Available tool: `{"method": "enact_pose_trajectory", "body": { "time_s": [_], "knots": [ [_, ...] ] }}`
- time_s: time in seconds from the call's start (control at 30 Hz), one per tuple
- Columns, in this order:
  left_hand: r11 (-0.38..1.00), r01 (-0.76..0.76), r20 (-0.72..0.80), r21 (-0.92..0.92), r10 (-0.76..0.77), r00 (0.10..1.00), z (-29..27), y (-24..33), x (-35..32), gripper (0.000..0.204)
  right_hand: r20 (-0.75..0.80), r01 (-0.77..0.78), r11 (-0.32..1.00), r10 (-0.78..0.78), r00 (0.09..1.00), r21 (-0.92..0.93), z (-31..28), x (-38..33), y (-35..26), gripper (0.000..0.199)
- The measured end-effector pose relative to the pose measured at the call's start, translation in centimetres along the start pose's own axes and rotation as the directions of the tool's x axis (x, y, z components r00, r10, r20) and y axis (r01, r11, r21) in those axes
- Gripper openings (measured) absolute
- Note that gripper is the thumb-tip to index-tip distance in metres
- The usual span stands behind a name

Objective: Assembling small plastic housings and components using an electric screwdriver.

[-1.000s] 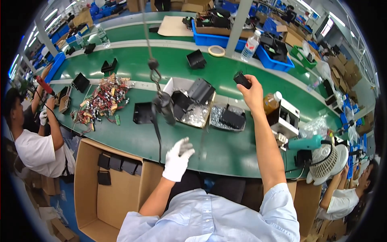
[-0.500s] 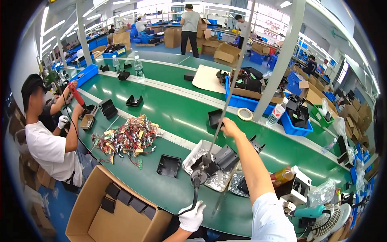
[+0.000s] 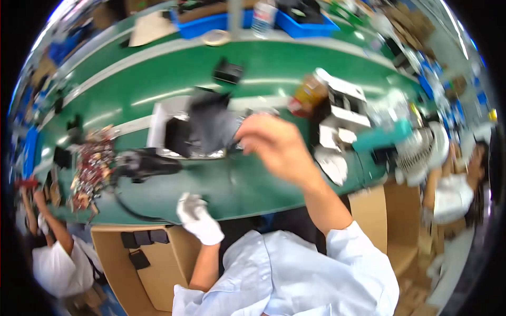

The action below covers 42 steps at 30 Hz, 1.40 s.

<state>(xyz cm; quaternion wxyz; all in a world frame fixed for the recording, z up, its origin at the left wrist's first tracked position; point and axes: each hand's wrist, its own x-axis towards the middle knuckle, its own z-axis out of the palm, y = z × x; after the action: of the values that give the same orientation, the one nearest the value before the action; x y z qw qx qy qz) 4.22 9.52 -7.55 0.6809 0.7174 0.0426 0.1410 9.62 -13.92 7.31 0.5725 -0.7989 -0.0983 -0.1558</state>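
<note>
My right hand, bare and blurred by motion, pinches the right edge of a dark plastic case above a white tray. Another black case sits in that tray amid shiny small parts. Near the table's front edge is my left hand in a white glove, its fingers loosely curled and apart, with nothing visible in them. A black corded tool is to the left of the tray, and its cable curves toward my left hand.
Wired circuit boards lie heaped at left. A black case stands beyond the tray. To the right are a drink bottle, a white device and a fan. Below the edge, a cardboard box holds several black cases. A co-worker is at left.
The view has tilted down and turned right. My right hand has drawn back from the far case spot to beside the tray. My left hand's fingers have turned upward.
</note>
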Motion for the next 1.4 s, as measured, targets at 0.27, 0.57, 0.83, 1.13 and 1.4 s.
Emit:
{"method": "enact_pose_trajectory", "body": {
  "time_s": [0.27, 0.57, 0.83, 1.13, 1.4],
  "knots": [
    [0.832, -0.471, 0.307, 0.295, 0.384, 0.871, 5.5, 3.5, -4.2, 0.058, -0.161, -0.106, 0.992, 0.094, 0.983, -0.068, 1.0, -14.7, 0.0, 0.021],
    [0.769, -0.565, 0.086, 0.3, 0.568, 0.819, 7.3, 4.1, -4.1, 0.053, -0.85, -0.134, 0.914, -0.292, 0.438, -0.383, -12.8, -13.1, 2.4, 0.062],
    [0.985, -0.106, 0.728, -0.138, 0.173, 0.664, 12.5, 11.5, -8.6, 0.023, -0.702, 0.059, 0.914, 0.265, 0.661, 0.401, -13.5, -14.5, 0.7, 0.026],
    [0.908, 0.419, 0.876, 0.031, -0.226, 0.426, 15.1, 11.0, -9.9, 0.021, -0.542, 0.203, 0.776, 0.203, 0.816, 0.597, -11.2, -15.3, -1.4, 0.035],
    [0.89, 0.456, 0.894, 0.031, -0.229, 0.386, 14.4, 10.6, -9.6, 0.019, -0.517, 0.251, 0.69, 0.207, 0.83, 0.679, -10.0, -15.0, -1.7, 0.035]
  ]
}}
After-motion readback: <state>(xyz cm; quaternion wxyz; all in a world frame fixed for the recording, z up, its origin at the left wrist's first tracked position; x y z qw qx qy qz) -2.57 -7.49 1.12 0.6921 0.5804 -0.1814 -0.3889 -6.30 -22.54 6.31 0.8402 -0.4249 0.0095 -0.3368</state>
